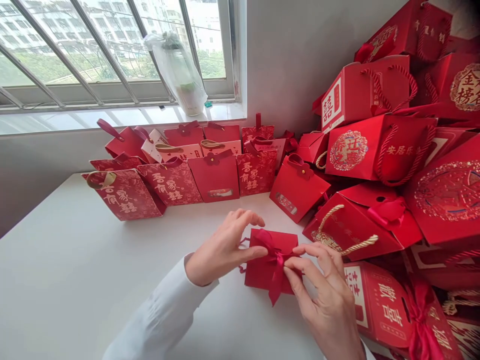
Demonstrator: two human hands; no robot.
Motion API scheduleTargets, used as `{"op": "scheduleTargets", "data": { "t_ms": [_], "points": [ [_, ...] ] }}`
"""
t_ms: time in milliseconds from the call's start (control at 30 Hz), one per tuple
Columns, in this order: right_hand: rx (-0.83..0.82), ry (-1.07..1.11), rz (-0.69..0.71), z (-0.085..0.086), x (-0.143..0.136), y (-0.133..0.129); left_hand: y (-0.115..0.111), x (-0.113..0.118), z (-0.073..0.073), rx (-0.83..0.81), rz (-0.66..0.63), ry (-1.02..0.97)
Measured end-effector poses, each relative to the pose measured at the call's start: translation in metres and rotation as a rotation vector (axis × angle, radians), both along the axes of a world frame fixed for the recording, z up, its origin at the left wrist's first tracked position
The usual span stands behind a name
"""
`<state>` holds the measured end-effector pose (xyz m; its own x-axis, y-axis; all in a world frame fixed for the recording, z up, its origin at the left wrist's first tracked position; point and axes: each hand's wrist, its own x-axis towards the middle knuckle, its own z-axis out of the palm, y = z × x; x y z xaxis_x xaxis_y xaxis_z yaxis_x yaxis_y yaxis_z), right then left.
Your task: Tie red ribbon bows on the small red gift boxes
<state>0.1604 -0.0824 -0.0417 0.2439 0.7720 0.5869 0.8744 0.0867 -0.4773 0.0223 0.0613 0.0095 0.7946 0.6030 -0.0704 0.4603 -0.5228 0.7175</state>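
Pale, creased long sleeves (161,315) end at bare hands (223,245).

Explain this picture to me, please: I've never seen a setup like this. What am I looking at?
There is no machine here, just a person's two bare hands, seen by a camera worn on the head, looking forward and down. The left hand is open, its thumb at the ribbon bow on a small red box lying on the white table. The right hand pinches the bow's other side. Beyond stands a row of red gift boxes; more red boxes are piled to the right.
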Motion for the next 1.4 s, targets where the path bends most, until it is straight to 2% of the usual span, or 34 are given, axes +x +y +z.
{"op": "scheduleTargets", "data": {
  "t_ms": [200, 433, 600, 1267, 1400],
  "points": [
    [-0.011, 0.010, -0.014, -0.002, -0.001, -0.001, 0.001, 0.000, 0.002, 0.044, -0.009, 0.000],
    [-0.002, -0.014, -0.033, -0.001, -0.003, -0.001, -0.017, 0.013, -0.010, 0.205, 0.112, -0.043],
    [0.005, -0.028, -0.034, 0.000, -0.002, -0.002, -0.019, 0.017, -0.016, 0.307, 0.158, -0.017],
    [0.026, -0.105, 0.001, 0.002, 0.002, -0.004, -0.023, 0.022, -0.023, 0.357, 0.213, 0.051],
    [0.023, -0.087, -0.029, 0.002, 0.004, -0.005, -0.021, 0.012, -0.012, 0.289, 0.223, -0.055]
  ]
}}
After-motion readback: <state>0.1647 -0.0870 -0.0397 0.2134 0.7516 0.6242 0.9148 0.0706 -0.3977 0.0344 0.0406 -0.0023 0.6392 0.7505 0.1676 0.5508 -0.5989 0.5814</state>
